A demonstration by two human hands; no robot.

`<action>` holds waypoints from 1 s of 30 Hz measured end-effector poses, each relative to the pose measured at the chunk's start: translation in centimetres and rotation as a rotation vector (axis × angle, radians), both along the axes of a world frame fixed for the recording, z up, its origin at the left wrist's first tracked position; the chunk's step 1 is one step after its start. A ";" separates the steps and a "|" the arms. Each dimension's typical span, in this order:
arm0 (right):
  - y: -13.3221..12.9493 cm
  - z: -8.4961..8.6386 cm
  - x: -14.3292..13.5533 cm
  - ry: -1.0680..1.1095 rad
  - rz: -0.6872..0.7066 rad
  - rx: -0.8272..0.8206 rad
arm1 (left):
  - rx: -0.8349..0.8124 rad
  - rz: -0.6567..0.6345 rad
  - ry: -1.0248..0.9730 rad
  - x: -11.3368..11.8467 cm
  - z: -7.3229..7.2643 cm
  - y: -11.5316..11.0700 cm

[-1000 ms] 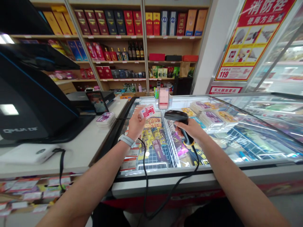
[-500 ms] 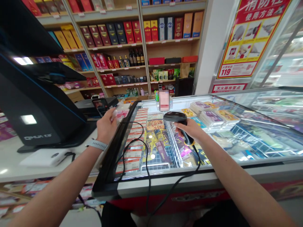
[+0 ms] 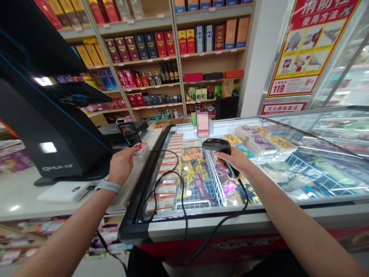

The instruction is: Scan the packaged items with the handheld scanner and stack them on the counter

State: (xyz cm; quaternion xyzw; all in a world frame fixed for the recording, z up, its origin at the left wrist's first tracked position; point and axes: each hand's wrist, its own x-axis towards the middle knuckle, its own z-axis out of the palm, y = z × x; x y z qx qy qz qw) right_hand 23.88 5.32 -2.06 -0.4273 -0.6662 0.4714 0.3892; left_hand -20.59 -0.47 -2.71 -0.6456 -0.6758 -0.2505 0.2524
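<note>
My right hand is wrapped round the handle of a black barcode scanner, holding it above the glass top of a freezer. From the scanner's base a black cable loops down and across the glass. On the left, my left hand, with a grey band at its wrist, has its fingers closed at the edge of a small stack of red and white packs on the white counter. The fingertips are partly hidden there. Flat packs in stacks lie at the freezer's right.
A large black checkout machine rises at the left, with a white box before it. A phone leans behind my left hand. Shelves of boxed goods stand at the back, beside a red and yellow poster.
My left hand has moved down and left, with the red and white pack it held now at the counter stack. The whole view has shifted slightly; my right hand still holds the scanner.
</note>
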 end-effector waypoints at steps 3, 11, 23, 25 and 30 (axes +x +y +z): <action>-0.2 0.1 -0.1 0.011 -0.003 -0.012 | -0.024 -0.003 0.022 0.0 -0.1 0.1; -0.2 0.5 -0.1 0.007 0.008 -0.008 | -0.023 0.095 0.129 0.1 -0.5 0.3; -0.7 0.8 -0.2 0.003 -0.012 -0.009 | -0.070 -0.203 0.226 7.8 -0.6 1.1; -0.7 1.0 -0.2 0.013 -0.011 -0.016 | -0.124 -0.286 0.231 9.4 -1.2 1.9; -0.9 1.2 -0.3 0.035 -0.022 -0.034 | -0.224 -0.471 0.225 14.7 -2.4 3.4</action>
